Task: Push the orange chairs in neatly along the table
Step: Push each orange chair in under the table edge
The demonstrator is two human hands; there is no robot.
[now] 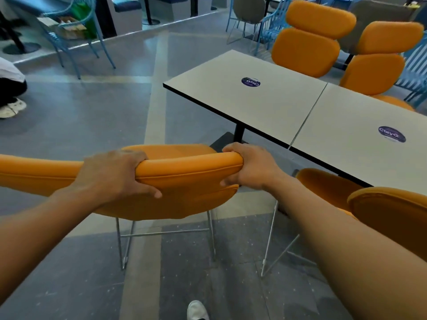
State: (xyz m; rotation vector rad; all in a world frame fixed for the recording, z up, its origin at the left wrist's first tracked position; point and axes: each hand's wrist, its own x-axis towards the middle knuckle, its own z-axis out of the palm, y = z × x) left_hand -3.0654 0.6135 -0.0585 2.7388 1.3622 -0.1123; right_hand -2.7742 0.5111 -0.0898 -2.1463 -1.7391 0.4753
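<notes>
Orange chair [189, 179] is right in front of me, off the near L corner of the table [231, 100], angled to it, seat not under the top. Its wire legs [122, 245] stand on the grey floor [80, 125]. My L hand [111, 174] grips the top cushion of the backrest, fingers curled over the far side, thumb pressed on the near face. My R hand [251, 169] grasps the cushion's R end, fingers wrapped over the top, thumb below. Just R of it, a 2nd chair [388, 211] sits close in along the table's near edge. Across the table, 2 far chairs [309, 40] w/ tall two-part backs face me. Round purple stickers [251, 82] on each tabletop half. My white shoe [196, 310] at bottom. Blue chairs [76, 42] further back; a crouching person [9, 88] at the L edge.
</notes>
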